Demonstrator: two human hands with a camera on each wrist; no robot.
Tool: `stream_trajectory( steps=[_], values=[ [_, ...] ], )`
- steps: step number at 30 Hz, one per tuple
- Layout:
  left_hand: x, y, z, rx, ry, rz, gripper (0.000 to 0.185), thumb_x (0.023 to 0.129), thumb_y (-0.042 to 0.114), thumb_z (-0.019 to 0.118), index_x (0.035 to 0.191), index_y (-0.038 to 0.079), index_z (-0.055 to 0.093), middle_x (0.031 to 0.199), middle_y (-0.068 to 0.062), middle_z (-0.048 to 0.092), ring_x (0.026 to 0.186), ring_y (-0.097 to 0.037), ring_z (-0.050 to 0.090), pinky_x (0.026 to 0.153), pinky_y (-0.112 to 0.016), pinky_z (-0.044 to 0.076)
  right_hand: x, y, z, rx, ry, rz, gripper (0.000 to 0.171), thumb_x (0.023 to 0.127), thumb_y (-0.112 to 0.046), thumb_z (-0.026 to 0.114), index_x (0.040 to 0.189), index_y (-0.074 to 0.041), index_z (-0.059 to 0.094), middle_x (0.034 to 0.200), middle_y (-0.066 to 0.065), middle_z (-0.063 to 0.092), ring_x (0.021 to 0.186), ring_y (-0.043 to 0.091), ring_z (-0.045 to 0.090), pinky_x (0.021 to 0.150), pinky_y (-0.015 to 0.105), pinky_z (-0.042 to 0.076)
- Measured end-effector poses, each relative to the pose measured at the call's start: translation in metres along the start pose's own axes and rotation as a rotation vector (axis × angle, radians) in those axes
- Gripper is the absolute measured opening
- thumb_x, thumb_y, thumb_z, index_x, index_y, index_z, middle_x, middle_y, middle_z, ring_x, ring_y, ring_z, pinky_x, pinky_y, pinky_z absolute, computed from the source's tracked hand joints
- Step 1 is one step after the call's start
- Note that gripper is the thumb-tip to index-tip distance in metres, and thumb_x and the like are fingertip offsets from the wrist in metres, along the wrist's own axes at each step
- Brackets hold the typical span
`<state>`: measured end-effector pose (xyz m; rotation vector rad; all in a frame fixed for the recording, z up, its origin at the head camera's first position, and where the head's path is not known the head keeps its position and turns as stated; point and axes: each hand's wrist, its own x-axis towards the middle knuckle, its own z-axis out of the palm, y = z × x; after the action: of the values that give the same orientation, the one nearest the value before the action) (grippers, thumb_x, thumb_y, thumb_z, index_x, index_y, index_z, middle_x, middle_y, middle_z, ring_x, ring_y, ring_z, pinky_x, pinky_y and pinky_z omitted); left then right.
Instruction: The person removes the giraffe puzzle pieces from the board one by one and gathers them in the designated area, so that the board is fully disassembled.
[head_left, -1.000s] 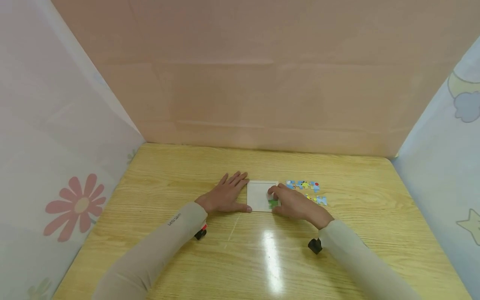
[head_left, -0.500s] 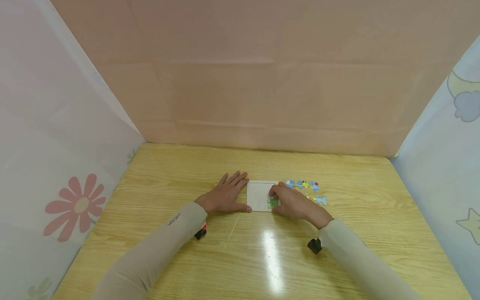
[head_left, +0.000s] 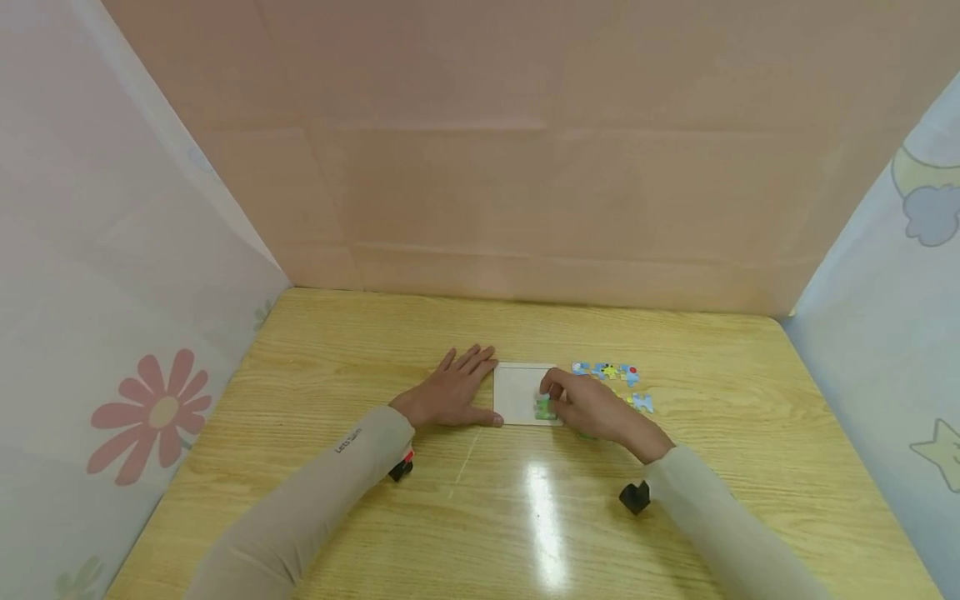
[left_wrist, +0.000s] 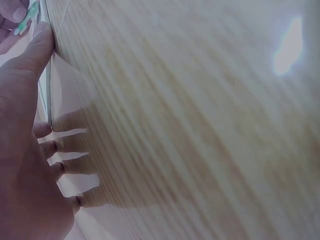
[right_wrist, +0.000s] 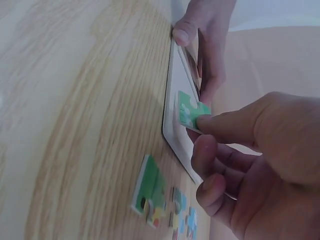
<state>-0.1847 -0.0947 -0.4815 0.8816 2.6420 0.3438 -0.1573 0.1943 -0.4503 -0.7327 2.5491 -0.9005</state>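
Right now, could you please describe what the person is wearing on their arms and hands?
Both arms are in long, close-fitting beige sleeves that end at the wrists; the left sleeve bears small dark lettering near the wrist. A small black device sits under the right wrist, and one with a red spot under the left. The left hand and right hand are bare: no gloves.

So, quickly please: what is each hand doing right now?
Left hand: open, flat on the table, thumb against the white board.
Right hand: fingers pinching a green puzzle piece over the board.
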Motion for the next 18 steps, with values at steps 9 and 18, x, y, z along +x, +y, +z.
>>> stream_trajectory(
  steps=[9, 18],
  values=[
    [-0.001, -0.001, 0.001, -0.004, 0.001, 0.009, 0.105, 0.096, 0.076, 0.059, 0.172, 0.014, 0.019, 0.183, -0.004, 0.004, 0.171, -0.030, 0.002, 0.137, -0.062, 0.004, -0.021, 0.015, -0.012, 0.043, 0.026, 0.008, 0.013, 0.105, -0.005, 0.060, 0.118, -0.005, 0.063, 0.106, 0.008, 0.068, 0.066, 0.007, 0.051, 0.064, 0.024, 0.047],
    [0.001, -0.002, 0.002, -0.010, 0.002, 0.005, 0.107, 0.095, 0.078, 0.058, 0.172, 0.015, 0.019, 0.183, -0.003, 0.004, 0.171, -0.028, 0.001, 0.137, -0.061, 0.002, -0.048, 0.035, -0.028, 0.043, 0.059, 0.062, 0.011, 0.105, -0.005, 0.061, 0.116, -0.007, 0.063, 0.103, 0.007, 0.068, 0.069, 0.008, 0.058, 0.062, 0.023, 0.049]
  ],
)
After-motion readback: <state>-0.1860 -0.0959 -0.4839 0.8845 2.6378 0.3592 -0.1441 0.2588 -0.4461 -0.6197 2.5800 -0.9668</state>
